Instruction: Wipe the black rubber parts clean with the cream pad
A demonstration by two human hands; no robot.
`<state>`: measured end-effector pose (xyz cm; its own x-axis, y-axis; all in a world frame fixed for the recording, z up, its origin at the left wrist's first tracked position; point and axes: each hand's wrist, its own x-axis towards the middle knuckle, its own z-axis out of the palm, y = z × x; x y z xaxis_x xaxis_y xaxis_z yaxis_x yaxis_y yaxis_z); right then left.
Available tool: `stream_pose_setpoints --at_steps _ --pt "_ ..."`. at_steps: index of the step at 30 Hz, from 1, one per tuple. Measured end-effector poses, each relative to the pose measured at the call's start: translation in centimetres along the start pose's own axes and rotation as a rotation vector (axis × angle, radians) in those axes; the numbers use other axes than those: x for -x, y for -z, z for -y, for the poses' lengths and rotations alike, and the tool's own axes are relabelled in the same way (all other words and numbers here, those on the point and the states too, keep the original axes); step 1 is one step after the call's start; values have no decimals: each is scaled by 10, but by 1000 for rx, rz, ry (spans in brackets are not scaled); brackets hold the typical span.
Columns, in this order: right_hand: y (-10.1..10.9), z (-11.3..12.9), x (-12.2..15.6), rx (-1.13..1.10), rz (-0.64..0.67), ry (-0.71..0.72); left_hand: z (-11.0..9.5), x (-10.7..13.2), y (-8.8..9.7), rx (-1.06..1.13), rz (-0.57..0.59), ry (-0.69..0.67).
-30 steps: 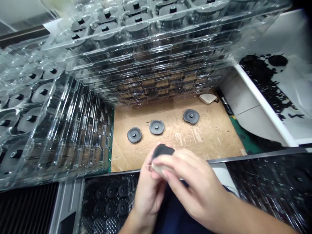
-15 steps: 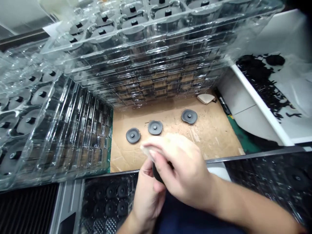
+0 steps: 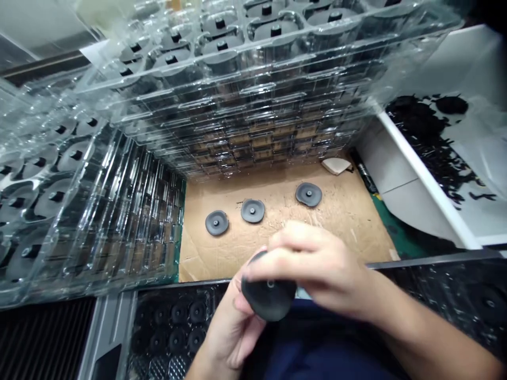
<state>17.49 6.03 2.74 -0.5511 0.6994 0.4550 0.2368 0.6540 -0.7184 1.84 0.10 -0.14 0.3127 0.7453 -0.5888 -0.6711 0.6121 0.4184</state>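
A round, dark rubber-like disc (image 3: pixel 269 301) with a small hub at its centre is held tilted in front of my body. My left hand (image 3: pixel 237 322) grips its left and lower edge, thumb and fingers closed around the rim. My right hand (image 3: pixel 312 264) lies across the upper part of the same disc, fingers bent over its face and top edge; they are slightly blurred and the thumb is hidden. Beyond my hands, similar discs lie on cardboard (image 3: pixel 198 258): a left disc (image 3: pixel 216 222), a middle disc (image 3: pixel 252 210) and a right disc (image 3: pixel 308 194).
Stacked clear plastic trays (image 3: pixel 245 89) of discs rise at the back, with another stack (image 3: pixel 130 211) on the left. A white bin (image 3: pixel 428 174) holding black scraps (image 3: pixel 423 126) is at right. A pale wedge-shaped piece (image 3: pixel 336 165) and a black marker-like tube (image 3: pixel 364 171) lie near it.
The disc, mostly covered by my hands before, now shows its face towards me. My right hand has shifted right and opened out somewhat; the pale bit at its fingertips is no longer visible.
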Motion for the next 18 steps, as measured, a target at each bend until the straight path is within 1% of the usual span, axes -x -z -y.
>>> stream_pose_setpoints --at_steps 2,3,4,6,8,10,11,13,14,15,16,17,18 --pt "-4 -14 10 13 -105 -213 -3 3 1 43 49 15" --pt "-8 -20 19 40 -157 -333 -5 4 2 63 58 19" --pt "-13 -24 30 55 -181 -443 -6 5 3 80 64 24" --pt "-27 -30 55 31 -138 -595 -8 5 4 93 71 29" --pt "-42 -34 78 1 -65 -663 -9 3 5 99 84 44" --pt "-50 -36 94 0 -47 -690 -10 2 5 103 98 63" --pt "-49 -37 98 10 -59 -704 -10 1 4 101 107 69" --pt "-39 -33 96 32 -102 -740 -9 0 4 89 132 70" --pt "-30 -27 90 44 -138 -753 -8 0 4 81 146 64" --pt "-20 -20 82 56 -178 -736 -6 0 4 74 164 60" --pt "-11 -11 72 70 -212 -686 -4 0 4 69 183 56" --pt "-3 -1 61 93 -244 -574 -2 0 4 59 186 58" --pt "3 8 50 109 -235 -394 0 0 3 43 172 67"
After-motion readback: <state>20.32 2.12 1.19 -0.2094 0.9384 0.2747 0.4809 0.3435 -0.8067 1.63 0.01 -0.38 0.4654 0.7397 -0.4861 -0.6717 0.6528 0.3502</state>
